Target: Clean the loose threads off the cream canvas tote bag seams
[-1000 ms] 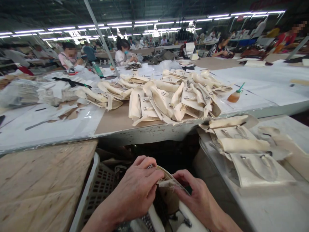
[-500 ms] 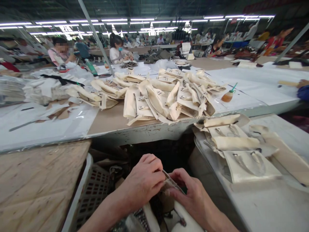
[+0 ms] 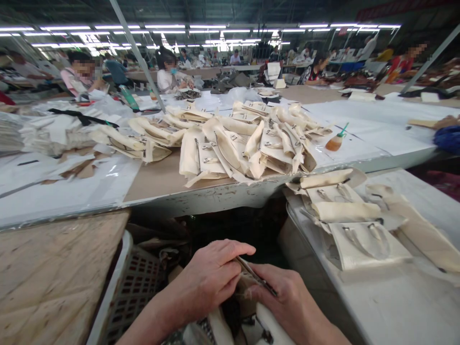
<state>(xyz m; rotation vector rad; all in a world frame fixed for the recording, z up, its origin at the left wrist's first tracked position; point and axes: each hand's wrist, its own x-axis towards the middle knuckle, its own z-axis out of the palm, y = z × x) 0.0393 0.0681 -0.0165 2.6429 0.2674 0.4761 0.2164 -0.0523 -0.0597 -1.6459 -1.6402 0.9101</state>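
Low in the middle of the view, both hands grip a cream, unfinished handbag piece [image 3: 249, 279] by its thin dark-lined edge. My left hand [image 3: 215, 273] pinches the edge from the left, its index finger stretched out over the top. Around the right end of that edge my right hand [image 3: 285, 294] is closed, thumb on the near side. Below the hands hang more cream parts [image 3: 271, 322] with dark trim; I cannot tell whether they belong to the same piece. Some dark checked fabric shows beneath.
A heap of cream bag pieces [image 3: 223, 153] covers the table ahead, with an orange-brown glue bottle [image 3: 335, 143] to its right. More bags [image 3: 368, 244] lie on the right-hand surface. At left stand a plastic basket [image 3: 125, 268] and a brown board [image 3: 53, 273]. Co-workers sit beyond.
My left index finger has stretched out to the right over the edge. My right fingers have come down and closed round it. The view has shifted slightly.
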